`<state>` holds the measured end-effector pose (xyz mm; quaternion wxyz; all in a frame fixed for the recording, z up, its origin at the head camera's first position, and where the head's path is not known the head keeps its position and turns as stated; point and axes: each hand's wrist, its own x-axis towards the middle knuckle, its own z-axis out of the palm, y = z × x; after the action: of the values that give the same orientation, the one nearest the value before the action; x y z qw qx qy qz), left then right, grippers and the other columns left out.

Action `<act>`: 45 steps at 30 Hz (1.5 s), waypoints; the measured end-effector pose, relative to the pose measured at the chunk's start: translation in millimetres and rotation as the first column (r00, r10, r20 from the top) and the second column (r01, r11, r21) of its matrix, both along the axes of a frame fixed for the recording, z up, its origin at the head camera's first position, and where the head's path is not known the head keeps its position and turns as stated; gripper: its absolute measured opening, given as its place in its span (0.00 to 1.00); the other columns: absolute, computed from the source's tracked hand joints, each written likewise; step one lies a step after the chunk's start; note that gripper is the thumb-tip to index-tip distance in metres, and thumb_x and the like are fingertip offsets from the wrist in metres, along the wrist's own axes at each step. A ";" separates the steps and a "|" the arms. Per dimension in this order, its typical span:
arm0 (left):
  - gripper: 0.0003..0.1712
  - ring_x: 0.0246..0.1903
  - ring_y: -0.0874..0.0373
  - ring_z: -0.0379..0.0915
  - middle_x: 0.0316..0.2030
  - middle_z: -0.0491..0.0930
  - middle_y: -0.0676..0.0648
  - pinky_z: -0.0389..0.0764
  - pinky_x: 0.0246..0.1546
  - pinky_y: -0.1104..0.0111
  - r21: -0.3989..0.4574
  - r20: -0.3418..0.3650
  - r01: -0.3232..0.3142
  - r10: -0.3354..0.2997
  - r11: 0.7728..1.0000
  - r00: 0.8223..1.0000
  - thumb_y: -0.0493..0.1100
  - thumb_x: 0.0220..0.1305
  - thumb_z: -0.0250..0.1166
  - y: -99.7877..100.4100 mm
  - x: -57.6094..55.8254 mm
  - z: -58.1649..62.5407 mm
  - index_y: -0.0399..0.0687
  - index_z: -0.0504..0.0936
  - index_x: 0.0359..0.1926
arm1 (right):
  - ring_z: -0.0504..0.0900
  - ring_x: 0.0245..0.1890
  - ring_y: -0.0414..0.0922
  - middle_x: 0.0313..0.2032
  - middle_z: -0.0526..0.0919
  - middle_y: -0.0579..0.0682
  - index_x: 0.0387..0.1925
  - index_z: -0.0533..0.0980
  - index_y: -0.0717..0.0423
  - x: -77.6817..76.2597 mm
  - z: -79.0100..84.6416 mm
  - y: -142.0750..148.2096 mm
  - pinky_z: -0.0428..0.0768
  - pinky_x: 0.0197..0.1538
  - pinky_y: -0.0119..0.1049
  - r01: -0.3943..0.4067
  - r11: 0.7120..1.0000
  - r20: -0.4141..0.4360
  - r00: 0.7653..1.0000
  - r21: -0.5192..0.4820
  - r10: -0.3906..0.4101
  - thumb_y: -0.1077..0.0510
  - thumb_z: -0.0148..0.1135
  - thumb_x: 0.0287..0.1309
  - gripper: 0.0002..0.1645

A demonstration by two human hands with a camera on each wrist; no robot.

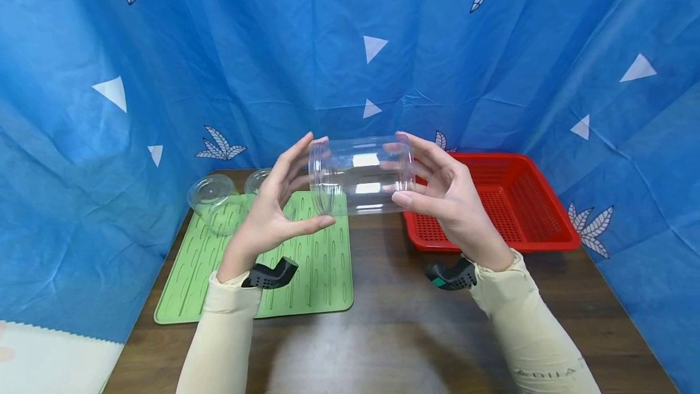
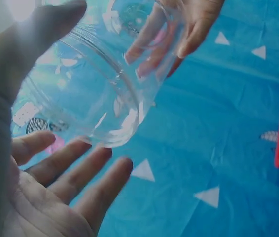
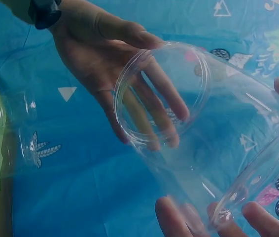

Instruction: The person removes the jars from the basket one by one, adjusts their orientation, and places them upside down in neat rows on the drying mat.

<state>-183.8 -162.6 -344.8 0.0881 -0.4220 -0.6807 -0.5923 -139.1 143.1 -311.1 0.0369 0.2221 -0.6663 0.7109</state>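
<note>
A clear, empty jar (image 1: 363, 176) is held sideways in the air in front of the chest. My right hand (image 1: 451, 193) grips its right end, thumb on the near side and fingers round the far side. Around the ringed rim at the left end is my left hand (image 1: 273, 199). Its thumb and fingertips are right at the rim, the fingers fairly straight and spread, as the left wrist view shows. Through the clear wall (image 3: 193, 148), left-hand fingers show in the right wrist view.
On the wooden table (image 1: 377, 297), a green drying mat (image 1: 312, 278) lies at the left with a clear jar (image 1: 219, 202) on it. Another clear jar (image 1: 256, 181) is partly hidden behind the left hand. A red plastic basket (image 1: 547, 239) stands at the right. Blue curtains (image 1: 339, 47) hang behind.
</note>
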 end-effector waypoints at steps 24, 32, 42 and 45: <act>0.47 0.78 0.50 0.62 0.80 0.65 0.51 0.67 0.77 0.60 -0.258 0.022 -0.449 0.470 0.856 0.882 0.38 0.71 0.77 -59.5 33.9 -71.2 0.56 0.66 0.85 | 0.85 0.57 0.48 0.65 0.83 0.47 0.77 0.75 0.48 -71.4 -18.2 -35.3 0.91 0.50 0.47 0.386 0.794 -0.228 0.922 0.470 -0.313 0.44 0.89 0.51 0.54; 0.47 0.79 0.39 0.60 0.81 0.64 0.45 0.64 0.74 0.34 -0.332 0.017 -0.538 0.576 0.774 0.818 0.42 0.70 0.77 -82.2 52.4 -92.6 0.50 0.65 0.84 | 0.81 0.59 0.54 0.67 0.81 0.54 0.78 0.73 0.52 -94.0 -30.2 -48.9 0.84 0.56 0.54 0.374 0.702 -0.241 0.927 0.606 -0.287 0.41 0.87 0.50 0.57; 0.45 0.78 0.27 0.56 0.80 0.60 0.30 0.63 0.69 0.27 -0.447 -0.043 -0.640 0.700 0.625 0.713 0.44 0.74 0.74 -110.7 68.5 -119.1 0.33 0.63 0.82 | 0.80 0.62 0.57 0.67 0.80 0.56 0.77 0.73 0.56 -119.6 -45.1 -72.5 0.83 0.56 0.55 0.336 0.585 -0.240 0.941 0.738 -0.238 0.41 0.88 0.49 0.58; 0.43 0.77 0.25 0.56 0.78 0.61 0.28 0.64 0.69 0.27 -0.467 -0.074 -0.670 0.729 0.577 0.680 0.44 0.74 0.74 -115.5 75.4 -127.4 0.30 0.65 0.80 | 0.80 0.61 0.58 0.66 0.81 0.57 0.77 0.73 0.57 -125.1 -53.3 -75.3 0.84 0.56 0.55 0.323 0.550 -0.228 0.945 0.770 -0.235 0.41 0.88 0.48 0.59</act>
<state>-108.4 -278.2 -472.2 0.1696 -0.0883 -0.9146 -0.3562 -264.2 67.8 -364.4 0.0786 0.1411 -0.9368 0.3102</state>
